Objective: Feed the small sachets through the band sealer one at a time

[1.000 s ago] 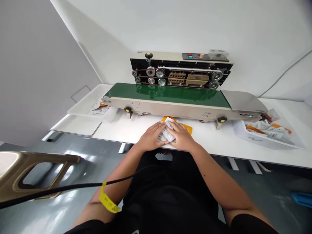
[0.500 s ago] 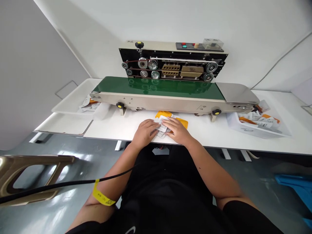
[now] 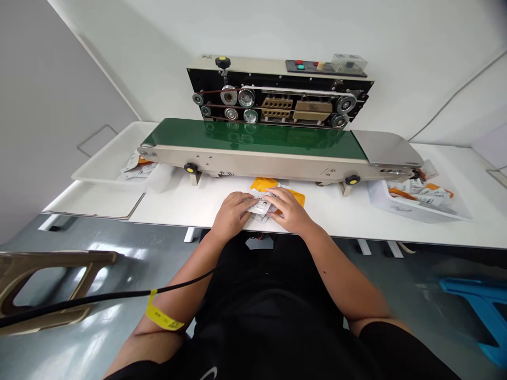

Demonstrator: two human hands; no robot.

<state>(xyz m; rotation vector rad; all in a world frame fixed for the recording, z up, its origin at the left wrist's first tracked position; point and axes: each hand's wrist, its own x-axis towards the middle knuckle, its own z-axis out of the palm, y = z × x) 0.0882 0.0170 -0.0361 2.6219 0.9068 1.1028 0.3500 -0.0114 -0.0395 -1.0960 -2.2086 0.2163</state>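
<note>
L+R fingers (image 3: 282,197) (half-curled) on pkts (image 3: 259,207)

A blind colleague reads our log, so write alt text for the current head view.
A person's left hand and right hand touch white and orange packets on a white table. Behind them stands a machine with a green belt; a left bin and a right bin by its ends hold similar packets.
</note>
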